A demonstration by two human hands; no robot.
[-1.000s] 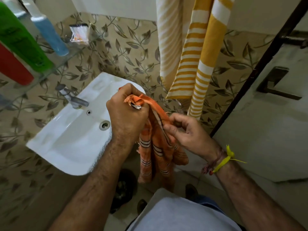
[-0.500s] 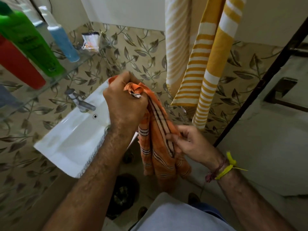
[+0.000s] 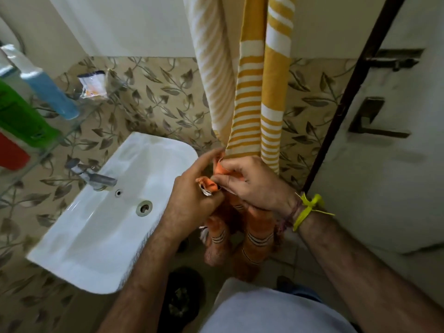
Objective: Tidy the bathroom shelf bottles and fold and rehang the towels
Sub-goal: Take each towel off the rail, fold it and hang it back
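Note:
An orange striped towel (image 3: 257, 234) hangs down between my two hands, in front of the sink's right corner. My left hand (image 3: 189, 203) grips one top corner of it, index finger stretched out. My right hand (image 3: 252, 186) pinches the neighbouring top edge, close beside the left. A yellow-and-white striped towel (image 3: 249, 97) hangs on the wall just above my hands. On the glass shelf (image 3: 79, 121) at the left stand a blue bottle (image 3: 48, 92), a green bottle (image 3: 21, 118) and a red bottle (image 3: 10, 152), with a small white packet (image 3: 92, 85) further along.
A white sink (image 3: 91, 236) with a chrome tap (image 3: 93, 176) sits below the shelf. A door (image 3: 396, 140) with a dark frame and handle fills the right side. A dark floor drain (image 3: 180, 296) lies near my feet.
My right hand rose from the towel's lower part to its top edge beside my left hand. Both hands moved rightward, under the yellow towel. The view tilted up slightly.

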